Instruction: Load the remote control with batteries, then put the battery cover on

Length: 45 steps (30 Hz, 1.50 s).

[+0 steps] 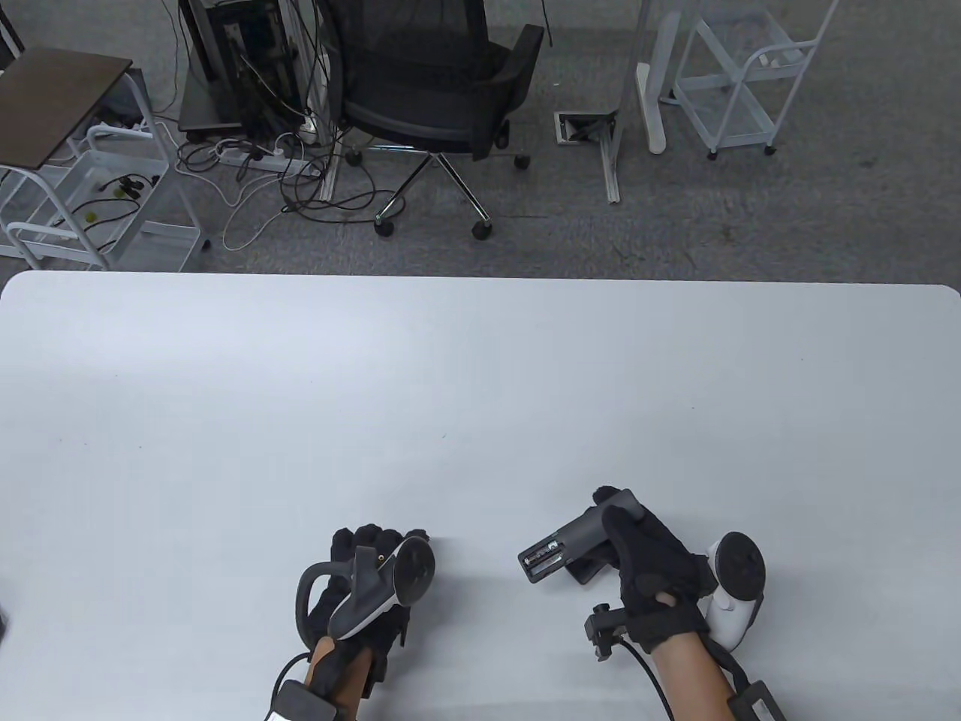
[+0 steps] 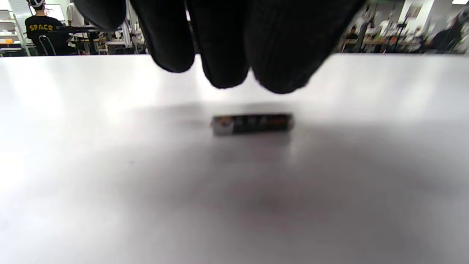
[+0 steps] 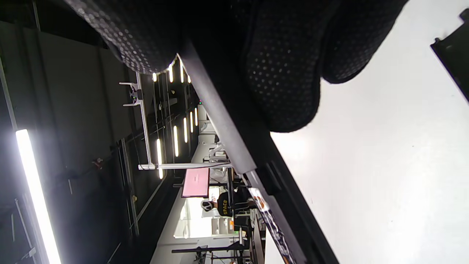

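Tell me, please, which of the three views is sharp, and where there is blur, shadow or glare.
Table view: sharp and evenly lit, the remote clear in the right hand. Left wrist view: the battery is blurred, lying in a soft shadow under the dark fingers of the left hand. Right wrist view: on its side, the table glaring white, the fingers close and dark.

Left wrist view | battery (image 2: 253, 124): lies on its side on the white table (image 2: 110, 183), blurred, long axis left-right, pale end at left | left hand (image 2: 227, 33): gloved fingers (image 2: 220, 55) hang from the top edge, tips just above the battery, apart from it | background: person in black "SPACE" shirt (image 2: 41, 27), far left beyond the battery
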{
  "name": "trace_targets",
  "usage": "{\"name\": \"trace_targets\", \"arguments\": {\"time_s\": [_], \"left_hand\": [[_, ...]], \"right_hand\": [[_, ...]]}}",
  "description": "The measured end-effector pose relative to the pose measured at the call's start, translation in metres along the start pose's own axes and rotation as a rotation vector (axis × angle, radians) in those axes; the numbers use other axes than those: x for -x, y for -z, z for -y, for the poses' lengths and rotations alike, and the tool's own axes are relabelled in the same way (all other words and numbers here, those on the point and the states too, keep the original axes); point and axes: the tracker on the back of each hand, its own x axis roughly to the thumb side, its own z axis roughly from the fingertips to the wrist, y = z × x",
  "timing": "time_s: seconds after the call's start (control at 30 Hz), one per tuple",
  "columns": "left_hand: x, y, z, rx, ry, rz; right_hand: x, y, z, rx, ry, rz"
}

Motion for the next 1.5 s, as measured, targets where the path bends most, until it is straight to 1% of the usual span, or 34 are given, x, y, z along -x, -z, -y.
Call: {"name": "trace_targets", "arguments": {"time_s": [0.2,0.27,0.33,0.53,0.67,0.73,0.83,0.9,1.03,1.37,1.5], "left_hand": [[-0.011,0.008,0.013,0.031,0.159,-0.036],[-0.015,0.009,0.013,0.004,0.175,-0.036],[-0.017,0.009,0.013,0.006,0.188,-0.029],[-0.020,0.010,0.014,-0.056,0.214,0.017],[-0.017,0.010,0.011,-0.096,0.156,0.031],[-0.016,0.006,0.005,-0.134,0.106,0.041],[-0.018,-0.005,-0.009,-0.231,0.010,0.078],[-0.021,-0.013,-0.016,-0.289,-0.055,0.128],[-0.028,-0.026,-0.024,-0.375,-0.114,0.211],[-0.048,-0.044,-0.033,-0.420,-0.166,0.352],[-0.054,-0.048,-0.034,-0.429,-0.164,0.382]], "right_hand": [[0.000,0.000,0.000,0.003,0.000,-0.004],[0.000,0.000,0.001,0.005,0.003,-0.006],[0.000,0.001,0.001,0.007,0.004,-0.008],[0.000,0.001,0.000,0.008,0.004,-0.014],[0.001,0.001,0.000,0.009,0.002,-0.012],[0.001,0.001,0.001,0.012,0.001,-0.012],[0.001,0.002,0.001,0.015,-0.002,-0.014],[0.001,0.002,0.001,0.015,-0.006,-0.015],[0.003,0.002,-0.001,0.011,-0.014,-0.018],[0.008,0.000,-0.021,-0.044,-0.102,-0.008],[0.010,-0.001,-0.028,-0.074,-0.108,-0.015]]}}
